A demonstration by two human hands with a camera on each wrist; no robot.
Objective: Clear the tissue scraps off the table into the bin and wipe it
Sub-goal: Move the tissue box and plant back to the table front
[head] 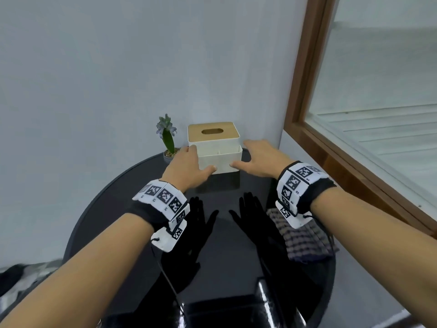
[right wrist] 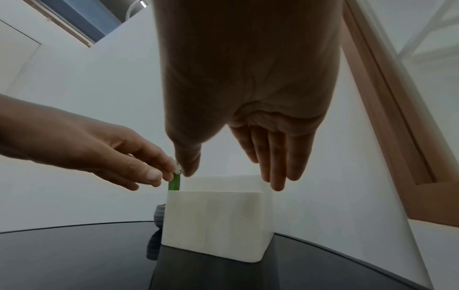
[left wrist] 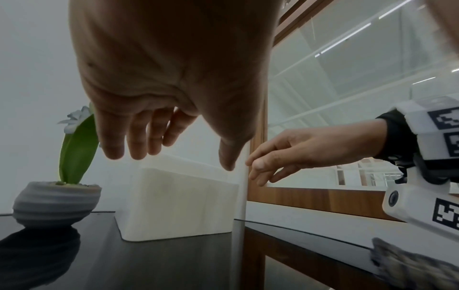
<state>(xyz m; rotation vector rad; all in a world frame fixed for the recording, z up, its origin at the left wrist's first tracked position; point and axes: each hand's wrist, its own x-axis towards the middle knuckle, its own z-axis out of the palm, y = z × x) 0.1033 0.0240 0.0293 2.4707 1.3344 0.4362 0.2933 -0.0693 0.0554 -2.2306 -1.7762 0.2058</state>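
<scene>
On the round black table (head: pixel 113 209) I see no tissue scraps. A white tissue box (head: pixel 220 159) with a wooden lid stands at the table's back. My left hand (head: pixel 189 165) is at its left front corner and my right hand (head: pixel 257 159) at its right side, both with straight, spread fingers. From the wrists, the left hand (left wrist: pixel 159 137) and right hand (right wrist: pixel 261 149) hang just above the box (left wrist: pixel 178 206) (right wrist: pixel 213 223), holding nothing. A checked cloth (head: pixel 305 242) lies on the table under my right wrist.
A small potted plant (head: pixel 168 140) stands left of the box, close to my left hand. A glossy black, bin-like container (head: pixel 224 311) sits at the near edge. A white wall lies behind and a wood-framed window (head: pixel 305 129) to the right.
</scene>
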